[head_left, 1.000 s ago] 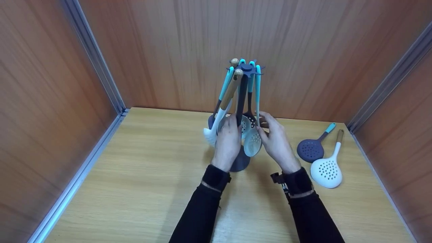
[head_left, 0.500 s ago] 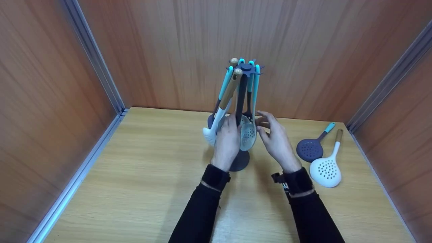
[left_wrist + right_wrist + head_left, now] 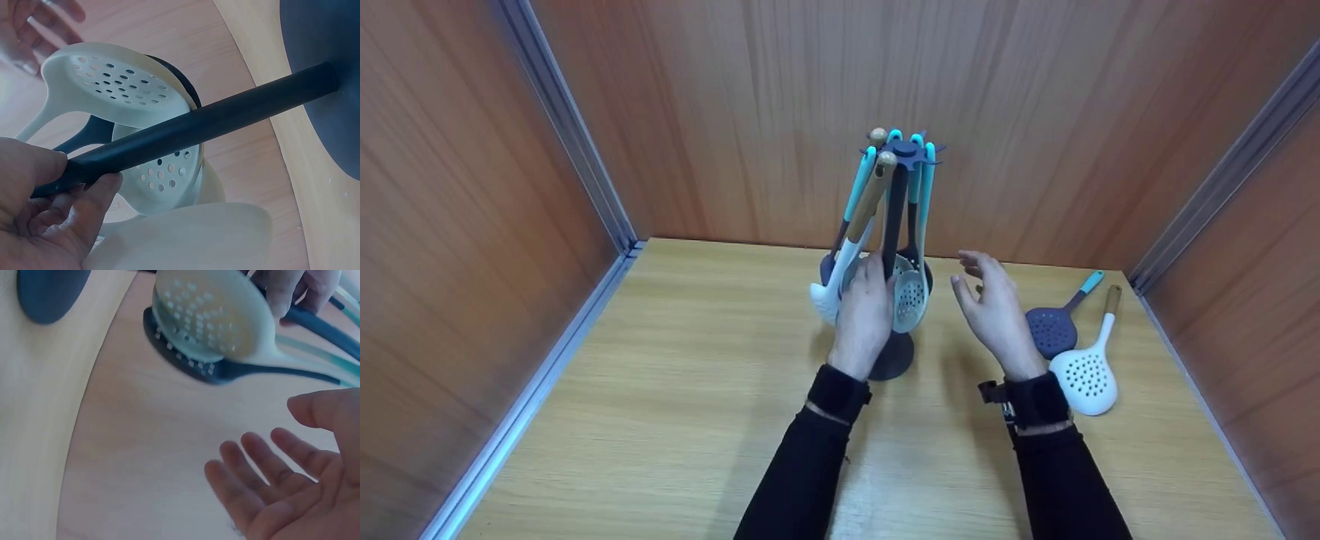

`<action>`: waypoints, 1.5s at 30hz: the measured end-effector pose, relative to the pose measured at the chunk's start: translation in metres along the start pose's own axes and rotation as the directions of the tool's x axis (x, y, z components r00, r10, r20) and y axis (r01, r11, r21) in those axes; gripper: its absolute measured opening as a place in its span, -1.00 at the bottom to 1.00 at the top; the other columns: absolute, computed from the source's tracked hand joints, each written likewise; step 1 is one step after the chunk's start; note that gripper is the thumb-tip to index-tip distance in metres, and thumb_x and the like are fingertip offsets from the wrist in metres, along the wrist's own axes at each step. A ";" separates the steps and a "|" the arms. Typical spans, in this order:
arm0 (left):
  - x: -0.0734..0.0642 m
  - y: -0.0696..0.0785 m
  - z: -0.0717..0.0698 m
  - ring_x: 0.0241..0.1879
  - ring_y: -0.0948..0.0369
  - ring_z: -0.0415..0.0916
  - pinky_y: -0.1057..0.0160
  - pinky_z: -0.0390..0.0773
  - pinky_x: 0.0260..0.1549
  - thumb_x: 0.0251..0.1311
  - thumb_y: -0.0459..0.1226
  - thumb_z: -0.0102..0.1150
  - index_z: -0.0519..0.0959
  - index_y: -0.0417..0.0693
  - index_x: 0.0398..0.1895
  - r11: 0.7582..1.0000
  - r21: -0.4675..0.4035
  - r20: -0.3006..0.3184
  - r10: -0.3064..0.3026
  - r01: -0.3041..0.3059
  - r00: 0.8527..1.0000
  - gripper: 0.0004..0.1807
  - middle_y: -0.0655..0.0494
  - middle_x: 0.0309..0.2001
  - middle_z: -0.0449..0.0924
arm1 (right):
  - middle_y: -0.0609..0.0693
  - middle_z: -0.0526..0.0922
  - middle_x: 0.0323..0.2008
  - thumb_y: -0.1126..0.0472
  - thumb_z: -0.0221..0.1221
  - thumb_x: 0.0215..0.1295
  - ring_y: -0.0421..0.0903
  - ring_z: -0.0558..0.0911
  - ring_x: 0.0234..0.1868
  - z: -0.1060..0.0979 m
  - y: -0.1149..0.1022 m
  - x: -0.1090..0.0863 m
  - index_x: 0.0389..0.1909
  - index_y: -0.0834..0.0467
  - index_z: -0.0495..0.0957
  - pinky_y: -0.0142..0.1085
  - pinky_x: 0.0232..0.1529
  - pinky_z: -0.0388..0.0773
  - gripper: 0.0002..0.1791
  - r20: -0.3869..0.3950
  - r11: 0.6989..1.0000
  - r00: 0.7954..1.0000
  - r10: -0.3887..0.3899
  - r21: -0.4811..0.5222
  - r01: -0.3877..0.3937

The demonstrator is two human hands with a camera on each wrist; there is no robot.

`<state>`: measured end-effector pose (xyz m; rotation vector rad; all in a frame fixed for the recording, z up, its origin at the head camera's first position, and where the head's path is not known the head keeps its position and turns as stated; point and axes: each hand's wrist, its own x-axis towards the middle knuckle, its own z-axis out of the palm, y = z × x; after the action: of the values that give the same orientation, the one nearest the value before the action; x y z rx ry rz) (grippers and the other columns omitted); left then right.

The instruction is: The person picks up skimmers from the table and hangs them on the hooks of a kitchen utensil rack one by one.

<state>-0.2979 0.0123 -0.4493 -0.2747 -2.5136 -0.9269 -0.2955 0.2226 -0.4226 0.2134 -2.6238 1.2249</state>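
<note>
A dark utensil stand point(image 3: 894, 358) rises from a round base, with several kitchen utensils hanging from its hooked top. My left hand point(image 3: 864, 315) grips its black pole point(image 3: 225, 121), thumb and fingers curled round it. On the right side of the stand hangs a pale slotted spoon point(image 3: 910, 300) with a turquoise handle, overlapping another pale perforated head and a dark one point(image 3: 191, 365). To the left hangs a white utensil point(image 3: 826, 300) with a wooden handle, its head partly behind my hand. My right hand point(image 3: 994, 315) is apart from the spoons, fingers loosely spread and holding nothing.
On the table's right side lie a dark skimmer point(image 3: 1051, 330) with a turquoise grip and a white skimmer point(image 3: 1086, 379) with a wooden handle. Wood-grain panels point(image 3: 780, 112) with metal edging enclose the table point(image 3: 660, 420) at the back and both sides.
My right hand has let go of the pale slotted spoon and moved right, away from the stand. That spoon has swung left towards the pole. My left hand keeps its grip.
</note>
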 end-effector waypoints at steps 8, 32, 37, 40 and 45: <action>-0.002 -0.002 0.002 0.16 -0.10 0.86 -0.05 0.91 0.15 0.81 -0.30 0.20 0.49 -0.32 0.50 0.998 0.046 -0.059 0.053 -0.050 0.997 -0.60 -0.23 0.21 0.76 | 0.40 0.53 0.62 0.16 0.19 0.85 0.40 0.51 0.67 -0.011 0.018 0.002 0.70 0.31 0.43 0.35 0.70 0.51 -0.42 -0.017 0.990 0.999 0.037 -0.132 -0.039; 0.000 0.000 0.002 0.20 -0.04 0.85 0.02 0.90 0.21 0.84 -0.26 0.17 0.45 -0.28 0.59 1.000 0.002 -0.014 0.024 -0.024 1.000 -0.55 -0.19 0.25 0.75 | 0.53 0.40 0.67 0.08 0.15 0.86 0.52 0.43 0.68 -0.067 0.074 0.008 0.72 0.43 0.35 0.44 0.70 0.43 -0.32 0.055 0.949 0.990 0.129 -0.298 -0.107; -0.002 -0.001 0.002 0.18 -0.08 0.86 -0.02 0.91 0.17 0.82 -0.29 0.19 0.44 -0.31 0.60 0.999 0.015 -0.030 0.045 -0.045 0.999 -0.53 -0.23 0.26 0.76 | 0.61 0.40 0.62 0.10 0.12 0.86 0.57 0.42 0.65 -0.079 0.087 0.010 0.71 0.49 0.32 0.46 0.67 0.44 -0.31 0.089 0.936 0.985 0.147 -0.335 -0.109; -0.002 -0.001 0.002 0.17 -0.08 0.86 -0.02 0.91 0.16 0.82 -0.30 0.19 0.44 -0.32 0.60 0.999 0.012 -0.034 0.052 -0.052 0.998 -0.53 -0.23 0.26 0.76 | 0.64 0.39 0.60 0.11 0.10 0.86 0.60 0.42 0.64 -0.087 0.094 0.011 0.71 0.52 0.30 0.48 0.66 0.44 -0.30 0.107 0.927 0.982 0.158 -0.357 -0.111; -0.002 -0.001 0.002 0.13 -0.05 0.87 0.01 0.92 0.12 0.81 -0.31 0.21 0.45 -0.31 0.57 0.998 0.017 -0.044 0.063 -0.062 0.997 -0.55 -0.21 0.24 0.76 | 0.66 0.37 0.61 0.13 0.11 0.85 0.62 0.42 0.64 -0.099 0.102 0.011 0.72 0.54 0.25 0.50 0.65 0.45 -0.28 0.112 0.910 0.973 0.202 -0.388 -0.144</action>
<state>-0.2973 0.0124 -0.4523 -0.3225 -2.4557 -0.8788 -0.3146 0.3638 -0.4334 0.0001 -2.9996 0.7444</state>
